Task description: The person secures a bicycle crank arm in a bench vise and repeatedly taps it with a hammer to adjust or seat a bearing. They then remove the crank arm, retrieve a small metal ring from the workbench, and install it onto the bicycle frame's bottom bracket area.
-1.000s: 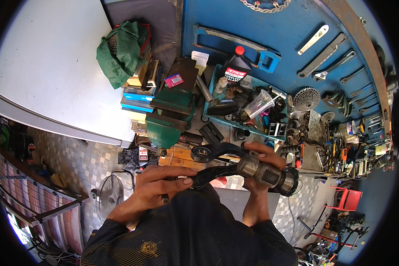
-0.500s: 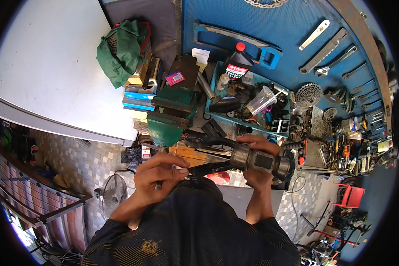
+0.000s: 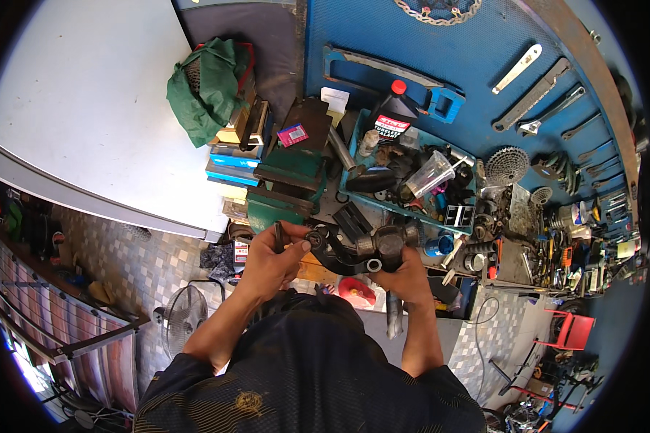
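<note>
My left hand [image 3: 267, 270] has its fingers closed round a short dark metal rod [image 3: 279, 237]. Its thumb presses near the left end of a black curved, forked metal part [image 3: 336, 255], which has round holes at its ends. On the other side, my right hand [image 3: 409, 280] grips a hammer [image 3: 390, 247] just under its worn steel head, and its handle points down toward me. The right end of the forked part lies against the hammer head, by the right thumb. Which right fingers bear the part is hidden.
Beyond my hands stands a green bench vise [image 3: 289, 173] with a pink packet on it. A blue tray [image 3: 412, 209] holds small parts, a plastic cup and a black bottle [image 3: 393, 119]. Tools hang on the blue board [image 3: 477, 43]. A fan [image 3: 184, 317] stands lower left.
The hammer has turned so its handle points down toward me. The forked part has swung round and tilted. My left hand has moved up, its rod now upright.
</note>
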Tool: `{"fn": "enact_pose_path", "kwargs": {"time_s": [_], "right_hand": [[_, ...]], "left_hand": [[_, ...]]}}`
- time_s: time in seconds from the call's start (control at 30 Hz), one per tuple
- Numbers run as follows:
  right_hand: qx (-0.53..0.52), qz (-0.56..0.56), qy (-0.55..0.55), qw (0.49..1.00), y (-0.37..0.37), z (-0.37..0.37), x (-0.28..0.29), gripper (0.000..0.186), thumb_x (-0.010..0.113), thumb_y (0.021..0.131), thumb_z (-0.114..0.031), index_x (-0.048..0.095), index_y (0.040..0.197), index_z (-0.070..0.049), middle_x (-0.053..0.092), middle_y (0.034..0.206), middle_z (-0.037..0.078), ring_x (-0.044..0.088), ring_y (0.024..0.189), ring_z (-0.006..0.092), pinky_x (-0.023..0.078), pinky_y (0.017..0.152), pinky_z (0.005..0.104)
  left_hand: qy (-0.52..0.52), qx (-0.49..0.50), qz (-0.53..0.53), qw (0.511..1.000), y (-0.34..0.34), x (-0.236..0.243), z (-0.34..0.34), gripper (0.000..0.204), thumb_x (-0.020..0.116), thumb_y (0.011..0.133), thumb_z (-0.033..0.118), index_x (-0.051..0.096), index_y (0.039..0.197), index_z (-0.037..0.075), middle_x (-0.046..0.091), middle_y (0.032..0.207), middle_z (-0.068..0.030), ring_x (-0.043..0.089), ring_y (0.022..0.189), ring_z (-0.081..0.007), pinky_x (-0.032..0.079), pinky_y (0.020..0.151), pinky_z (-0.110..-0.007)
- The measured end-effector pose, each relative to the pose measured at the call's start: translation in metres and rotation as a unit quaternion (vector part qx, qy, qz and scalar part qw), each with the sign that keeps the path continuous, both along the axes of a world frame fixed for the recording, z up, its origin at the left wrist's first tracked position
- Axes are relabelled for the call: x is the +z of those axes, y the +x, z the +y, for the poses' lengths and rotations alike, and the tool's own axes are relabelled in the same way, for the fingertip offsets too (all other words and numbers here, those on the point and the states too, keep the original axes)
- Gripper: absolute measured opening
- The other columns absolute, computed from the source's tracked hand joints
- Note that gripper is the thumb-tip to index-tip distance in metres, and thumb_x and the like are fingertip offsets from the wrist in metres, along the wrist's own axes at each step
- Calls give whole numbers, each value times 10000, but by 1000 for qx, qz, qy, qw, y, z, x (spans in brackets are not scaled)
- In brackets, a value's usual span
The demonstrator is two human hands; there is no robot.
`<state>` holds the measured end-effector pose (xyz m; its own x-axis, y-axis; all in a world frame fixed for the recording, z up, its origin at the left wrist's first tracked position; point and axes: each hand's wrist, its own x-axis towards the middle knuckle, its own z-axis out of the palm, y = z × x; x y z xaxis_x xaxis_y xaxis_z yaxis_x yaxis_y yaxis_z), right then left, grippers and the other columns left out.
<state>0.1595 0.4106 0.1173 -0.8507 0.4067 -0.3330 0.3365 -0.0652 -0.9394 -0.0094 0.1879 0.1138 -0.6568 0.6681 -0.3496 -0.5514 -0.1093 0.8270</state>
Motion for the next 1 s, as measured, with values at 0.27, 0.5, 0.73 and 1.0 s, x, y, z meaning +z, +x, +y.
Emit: {"fn": "enact_pose_path", "kwargs": {"time_s": [0.27, 0.5, 0.73, 1.0], "right_hand": [[-51, 42, -171, 983, 0, -4, -27, 454, 823, 807, 66, 591, 1193, 7, 669, 825, 54, 559, 547, 110, 437, 477, 269], [-77, 57, -172, 980, -11, -9, -47, 385, 798, 851, 29, 595, 1178, 6, 642, 804, 40, 523, 520, 101, 418, 467, 271], [-57, 58, -114, 990, -15, -4, -47, 375, 789, 842, 54, 640, 1179, -14, 645, 811, 29, 536, 533, 100, 423, 468, 271], [-62, 68, -55, 994, -9, 5, -48, 343, 836, 814, 60, 666, 1101, -18, 665, 793, 29, 561, 547, 100, 439, 484, 261]], "left_hand": [[6, 42, -148, 988, 6, -19, 5, 164, 674, 1000, 31, 599, 1145, 44, 453, 675, 47, 325, 449, -43, 270, 393, -248], [2, 64, -153, 986, 7, -21, 5, 160, 676, 1006, 67, 603, 1148, 81, 450, 687, 55, 324, 460, -48, 269, 405, -245], [8, 69, -127, 990, 10, -21, 7, 181, 675, 1017, 86, 592, 1178, 86, 499, 721, 41, 335, 462, -50, 272, 407, -238], [-22, 43, -12, 999, 6, -20, 23, 239, 693, 1025, 144, 602, 1207, 18, 695, 836, -21, 412, 466, -23, 323, 411, -231]]}}
